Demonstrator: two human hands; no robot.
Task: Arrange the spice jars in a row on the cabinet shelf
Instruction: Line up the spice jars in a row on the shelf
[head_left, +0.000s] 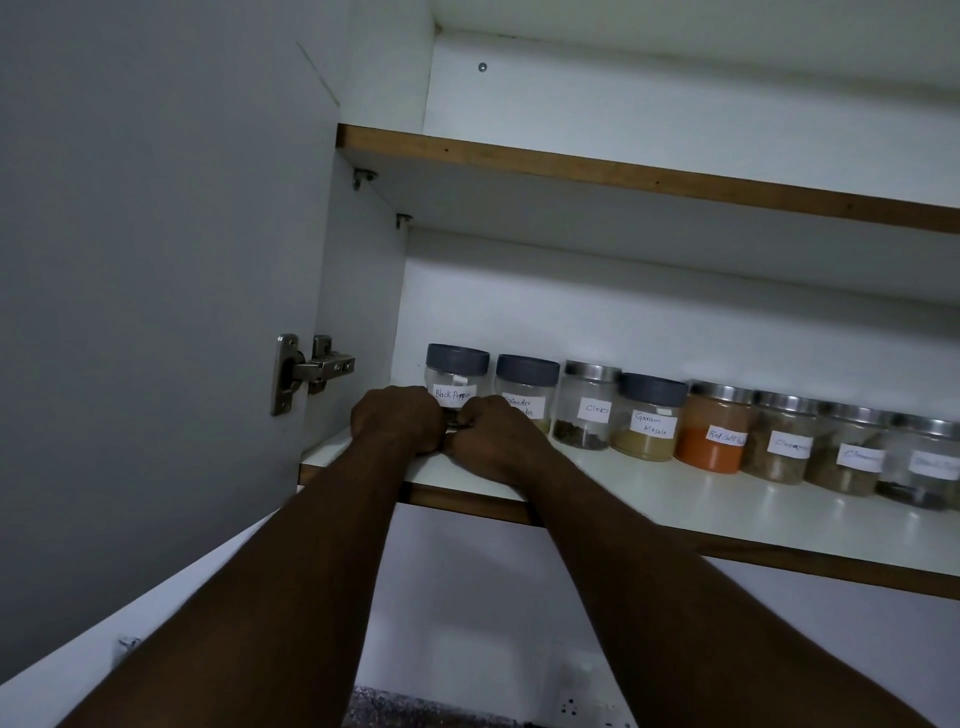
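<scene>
Several labelled spice jars stand in a row on the white cabinet shelf (675, 501). From the left they are black pepper (457, 371), coriander (527, 384), cloves (587, 408), garam masala (649, 423) and red chilli (714, 434), then three more jars with steel lids to the right. My left hand (397, 418) and my right hand (493, 436) meet at the base of the black pepper jar, fingers curled around its lower part. The right hand also hides the bottom of the coriander jar.
The open cabinet door (156, 260) with its metal hinge (311, 371) stands close on the left. An upper shelf (623, 174) hangs above the jars. A strip of bare shelf runs in front of the row. A wall socket (571, 706) shows below.
</scene>
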